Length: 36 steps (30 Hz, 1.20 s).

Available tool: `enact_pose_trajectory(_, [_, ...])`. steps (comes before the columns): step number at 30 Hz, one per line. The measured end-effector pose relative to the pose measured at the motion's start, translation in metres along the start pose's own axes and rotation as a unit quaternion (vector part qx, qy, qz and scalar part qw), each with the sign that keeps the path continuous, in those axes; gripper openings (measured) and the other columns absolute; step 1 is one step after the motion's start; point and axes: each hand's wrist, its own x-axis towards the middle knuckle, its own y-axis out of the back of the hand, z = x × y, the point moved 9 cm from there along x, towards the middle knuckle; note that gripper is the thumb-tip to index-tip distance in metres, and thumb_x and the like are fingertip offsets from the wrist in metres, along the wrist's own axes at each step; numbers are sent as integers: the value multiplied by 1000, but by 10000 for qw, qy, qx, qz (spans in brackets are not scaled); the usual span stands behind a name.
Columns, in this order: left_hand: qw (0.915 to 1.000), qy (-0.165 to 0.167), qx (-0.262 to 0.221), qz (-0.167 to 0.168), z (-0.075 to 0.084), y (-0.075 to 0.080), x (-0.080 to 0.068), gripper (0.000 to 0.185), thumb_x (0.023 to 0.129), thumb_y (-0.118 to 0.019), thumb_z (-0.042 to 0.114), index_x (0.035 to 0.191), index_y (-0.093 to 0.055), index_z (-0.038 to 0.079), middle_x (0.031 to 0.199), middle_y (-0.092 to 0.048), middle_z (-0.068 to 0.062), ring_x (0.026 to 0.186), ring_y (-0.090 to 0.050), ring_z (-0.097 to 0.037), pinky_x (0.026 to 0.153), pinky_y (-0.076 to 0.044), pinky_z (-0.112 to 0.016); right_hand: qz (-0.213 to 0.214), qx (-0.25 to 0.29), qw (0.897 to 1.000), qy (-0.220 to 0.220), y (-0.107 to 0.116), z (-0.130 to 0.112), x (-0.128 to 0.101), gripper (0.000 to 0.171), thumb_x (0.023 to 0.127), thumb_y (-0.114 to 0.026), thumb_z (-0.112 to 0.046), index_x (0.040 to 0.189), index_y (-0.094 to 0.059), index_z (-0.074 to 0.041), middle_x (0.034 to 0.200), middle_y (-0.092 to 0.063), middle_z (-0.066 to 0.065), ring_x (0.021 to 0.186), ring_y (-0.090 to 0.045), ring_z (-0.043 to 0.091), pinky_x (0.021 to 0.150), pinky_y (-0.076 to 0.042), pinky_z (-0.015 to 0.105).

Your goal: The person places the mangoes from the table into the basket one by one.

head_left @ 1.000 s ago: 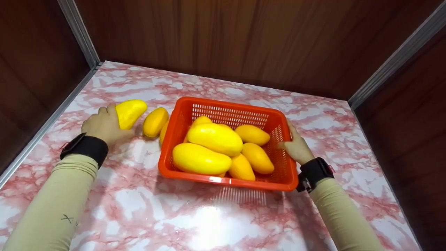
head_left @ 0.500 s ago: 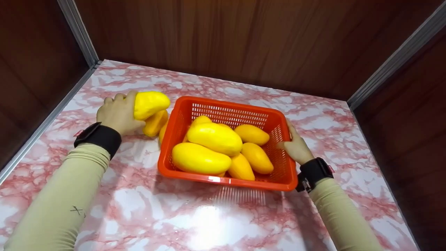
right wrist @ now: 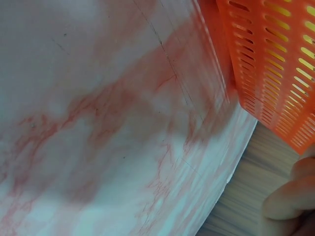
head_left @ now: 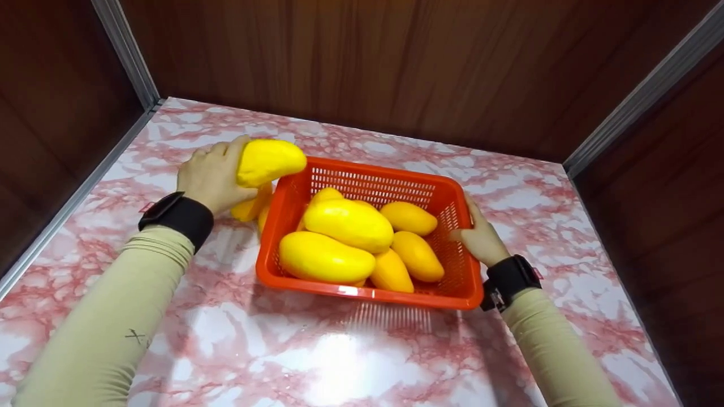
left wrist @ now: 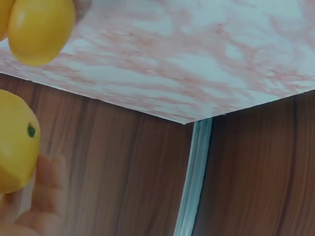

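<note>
My left hand (head_left: 212, 175) grips a bright yellow mango (head_left: 270, 162) just above the left rim of an orange-red plastic basket (head_left: 362, 292). In the left wrist view the held mango (left wrist: 15, 142) shows a small dark green stem mark. My right hand (head_left: 481, 234) holds the basket's right rim, thumb over the inside and fingers along the outer wall. Several mangoes lie in the basket, among them two large bright yellow ones, with a yellow mango (head_left: 327, 259) at the front, and darker orange ones such as the mango (head_left: 418, 256) at the right.
Two orange mangoes, one of them a mango (head_left: 244, 210) partly hidden under my left hand, lie on the table against the basket's left side. The pink-and-white marbled table (head_left: 226, 350) is bounded by brown wood-grain panels (head_left: 362, 68) at the back and sides.
My left hand has lifted the yellow mango from the table at the left and carried it right and back, to over the basket's left rim. My right hand and the basket stay put.
</note>
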Motion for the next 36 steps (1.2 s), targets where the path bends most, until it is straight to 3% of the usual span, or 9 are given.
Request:
enact_pose_trajectory(6, [9999, -97, -17, 63, 18, -1, 7, 83, 79, -73, 43, 146, -38, 10, 132, -57, -25, 101, -59, -49, 83, -48, -62, -21, 59, 10000, 5, 0, 0, 0, 104, 81, -62, -8, 159, 0, -36, 148, -42, 28, 119, -55, 37, 91, -51, 40])
enact_pose_trajectory(12, [9991, -415, 10, 82, 38, -2, 13, 79, 79, -73, 41, 142, -40, 6, 137, -53, -23, 102, -59, -50, 84, -50, -60, -39, 52, 10000, 15, -1, 0, 0, 103, 81, -60, -8, 160, 0, -36, 148, -42, 28, 117, -56, 37, 88, -54, 40])
enact_pose_trajectory(20, [9983, -579, 59, -88, 57, -8, 17, 79, 81, -71, 41, 147, -40, 13, 138, -48, -26, 109, -56, -50, 90, -49, -60, -25, 90, 9999, 83, -1, -3, -3, 103, 81, -61, -8, 159, -1, -37, 148, -42, 27, 119, -54, 37, 89, -52, 39])
enact_pose_trajectory(26, [9978, -652, -52, -62, 70, -13, 21, 79, 79, -73, 42, 148, -42, 17, 130, -46, -24, 103, -57, -46, 85, -51, -59, -26, 46, 10000, 48, -1, -1, 0, 103, 81, -60, -7, 160, 0, -35, 148, -42, 27, 119, -54, 37, 90, -52, 41])
enact_pose_trajectory(36, [9942, -1056, 100, -158, 94, -21, 27, 79, 80, -74, 45, 144, -45, 9, 128, -56, -26, 110, -59, -45, 90, -51, -57, -42, 84, 9999, 127, -1, -2, -1, 103, 81, -61, -7, 159, 0, -37, 148, -41, 28, 119, -54, 38, 90, -52, 42])
